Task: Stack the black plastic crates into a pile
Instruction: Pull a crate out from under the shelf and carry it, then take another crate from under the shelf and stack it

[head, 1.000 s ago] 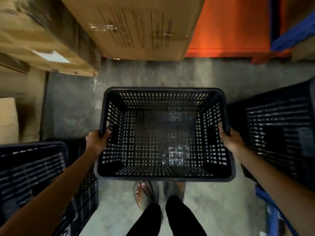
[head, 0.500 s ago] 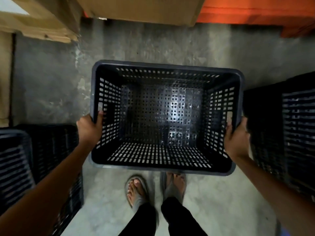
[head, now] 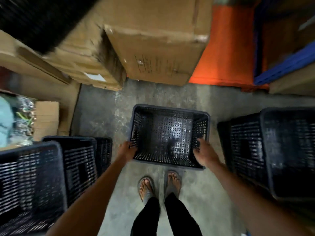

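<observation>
1. First, far left: left crates (head: 34, 176), black, packed close together, blurred.
2. Left hand (head: 127, 150) grasps the near left corner of the middle crate (head: 170, 132), fingers curled over its wall.
3. Middle crate is open side up, low at the concrete floor (head: 102, 116), just ahead of the feet (head: 146, 188); floor contact unclear.
4. Right hand (head: 206, 155) lies on the near right rim; too blurred to tell whether it grips.
5. Right crates (head: 281, 150) stand near, black.
</observation>
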### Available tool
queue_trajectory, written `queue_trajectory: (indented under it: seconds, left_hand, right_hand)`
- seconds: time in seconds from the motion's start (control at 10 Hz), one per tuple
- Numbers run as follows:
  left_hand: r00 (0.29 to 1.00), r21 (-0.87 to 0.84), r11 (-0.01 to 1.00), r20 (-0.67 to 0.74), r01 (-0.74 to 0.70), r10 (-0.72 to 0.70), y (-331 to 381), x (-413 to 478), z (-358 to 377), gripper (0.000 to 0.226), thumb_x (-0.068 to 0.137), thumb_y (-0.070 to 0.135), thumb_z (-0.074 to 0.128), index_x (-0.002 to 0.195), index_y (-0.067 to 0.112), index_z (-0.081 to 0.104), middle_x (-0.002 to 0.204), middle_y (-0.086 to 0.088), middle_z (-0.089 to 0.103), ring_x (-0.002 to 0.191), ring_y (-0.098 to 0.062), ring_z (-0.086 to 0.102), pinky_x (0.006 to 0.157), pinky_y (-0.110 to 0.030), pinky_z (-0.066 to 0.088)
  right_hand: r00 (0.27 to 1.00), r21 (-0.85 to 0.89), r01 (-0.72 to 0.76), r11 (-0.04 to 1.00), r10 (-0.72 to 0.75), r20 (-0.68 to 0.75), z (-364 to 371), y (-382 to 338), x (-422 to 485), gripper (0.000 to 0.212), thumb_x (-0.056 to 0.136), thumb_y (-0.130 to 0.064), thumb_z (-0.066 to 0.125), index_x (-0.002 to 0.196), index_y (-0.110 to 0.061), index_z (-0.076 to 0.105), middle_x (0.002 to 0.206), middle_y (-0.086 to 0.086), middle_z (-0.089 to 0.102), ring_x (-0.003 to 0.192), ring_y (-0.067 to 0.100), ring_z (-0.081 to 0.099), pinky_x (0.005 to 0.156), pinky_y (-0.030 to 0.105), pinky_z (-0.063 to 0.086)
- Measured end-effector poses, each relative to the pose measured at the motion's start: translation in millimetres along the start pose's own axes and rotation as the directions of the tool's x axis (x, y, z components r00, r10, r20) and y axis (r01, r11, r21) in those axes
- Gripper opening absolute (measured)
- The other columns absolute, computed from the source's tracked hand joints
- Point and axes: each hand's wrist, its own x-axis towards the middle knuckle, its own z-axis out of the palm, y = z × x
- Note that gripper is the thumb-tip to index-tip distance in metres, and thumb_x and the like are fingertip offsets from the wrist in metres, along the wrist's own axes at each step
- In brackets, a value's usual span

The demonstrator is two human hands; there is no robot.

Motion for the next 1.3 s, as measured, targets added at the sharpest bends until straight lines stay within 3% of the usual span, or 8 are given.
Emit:
queue_trajectory:
  seconds: [0.2, 0.4, 0.6, 0.7, 0.8, 1.0, 1.1, 1.3]
  left_hand:
    - [0.999, -0.082, 0.997, 0.033, -0.009, 0.012, -3.6, -162.7, -77.1, 0.047, 0.087, 0.031, 0.060, 0.131, 0.017, 0.056, 0.125, -0.015, 0.064, 0.109, -0.031, 0.064, 0.091, -0.032, 0.053]
    - [0.992, -0.212, 0.974, -0.112, -0.086, 0.063, -8.1, -252.4, -162.1, 0.037, 0.087, 0.024, 0.059, 0.121, 0.010, 0.063, 0.124, -0.010, 0.065, 0.116, -0.028, 0.061, 0.089, -0.027, 0.049]
    - [0.963, -0.273, 0.947, -0.251, -0.172, 0.102, -17.4, -251.9, -255.9, 0.039, 0.087, 0.034, 0.058, 0.115, 0.008, 0.066, 0.118, -0.012, 0.067, 0.113, -0.029, 0.062, 0.096, -0.034, 0.050]
    - [0.921, -0.378, 0.892, -0.377, -0.249, 0.098, -6.7, -265.2, -317.5, 0.047, 0.079, 0.038, 0.060, 0.114, 0.008, 0.067, 0.120, -0.015, 0.067, 0.114, -0.031, 0.062, 0.098, -0.038, 0.049]
    - [0.877, -0.433, 0.849, -0.475, -0.304, 0.072, 9.3, -277.7, -377.0, 0.038, 0.087, 0.031, 0.061, 0.116, 0.008, 0.067, 0.122, -0.013, 0.067, 0.115, -0.029, 0.061, 0.098, -0.036, 0.048]
    - [0.858, -0.524, 0.781, -0.514, -0.341, 0.030, 42.7, -207.3, -480.9, 0.043, 0.093, 0.027, 0.052, 0.130, 0.006, 0.054, 0.133, -0.015, 0.059, 0.124, -0.031, 0.054, 0.102, -0.035, 0.043]
    - [0.860, -0.549, 0.766, -0.511, -0.335, 0.010, 60.1, -136.7, -532.3, 0.058, 0.094, 0.031, 0.051, 0.145, 0.007, 0.035, 0.144, -0.014, 0.049, 0.132, -0.030, 0.047, 0.106, -0.034, 0.038]
    - [0.858, -0.643, 0.722, -0.494, -0.255, -0.137, 84.3, -18.1, -596.6, 0.075, 0.093, 0.036, 0.050, 0.152, 0.006, 0.015, 0.146, -0.023, 0.043, 0.132, -0.039, 0.044, 0.107, -0.042, 0.039]
  right_hand:
    - [0.974, -0.027, 0.184, 0.983, -0.179, 0.136, -58.9, -92.3, -149.0, 0.058, 0.090, -0.035, 0.055, 0.144, -0.020, 0.037, 0.140, 0.012, 0.052, 0.127, 0.028, 0.051, 0.101, 0.034, 0.043]
    - [0.919, -0.059, 0.344, 0.937, -0.323, 0.225, -116.0, -186.5, -238.5, 0.056, 0.093, -0.037, 0.050, 0.144, -0.021, 0.035, 0.123, 0.013, 0.061, 0.108, 0.029, 0.061, 0.080, 0.030, 0.043]
    - [0.889, 0.022, 0.433, 0.901, -0.431, 0.154, -158.6, -273.7, -231.2, 0.055, 0.086, -0.038, 0.058, 0.136, -0.022, 0.046, 0.129, 0.012, 0.060, 0.099, 0.021, 0.060, 0.088, 0.035, 0.050]
    - [0.857, 0.076, 0.498, 0.864, -0.503, 0.109, -200.6, -334.3, -259.3, 0.049, 0.093, -0.027, 0.056, 0.138, -0.014, 0.044, 0.138, 0.010, 0.052, 0.115, 0.023, 0.056, 0.088, 0.028, 0.044]
    - [0.851, 0.119, 0.512, 0.851, -0.521, 0.064, -228.6, -388.2, -252.5, 0.045, 0.097, -0.019, 0.050, 0.140, -0.012, 0.041, 0.140, 0.010, 0.049, 0.119, 0.023, 0.052, 0.084, 0.023, 0.038]
    - [0.850, 0.089, 0.526, 0.846, -0.519, -0.090, -259.3, -500.9, -190.3, 0.050, 0.095, -0.033, 0.051, 0.141, -0.016, 0.040, 0.135, 0.010, 0.056, 0.121, 0.027, 0.056, 0.092, 0.030, 0.044]
    - [0.884, 0.084, 0.461, 0.883, -0.450, -0.128, -260.3, -570.4, -135.8, 0.060, 0.094, -0.039, 0.050, 0.147, -0.016, 0.033, 0.138, 0.013, 0.054, 0.127, 0.030, 0.051, 0.102, 0.034, 0.042]
    - [0.932, 0.231, 0.356, 0.905, -0.329, -0.151, -248.1, -691.8, -56.4, 0.071, 0.097, -0.043, 0.045, 0.153, -0.008, 0.018, 0.157, 0.014, 0.028, 0.144, 0.031, 0.028, 0.114, 0.036, 0.025]
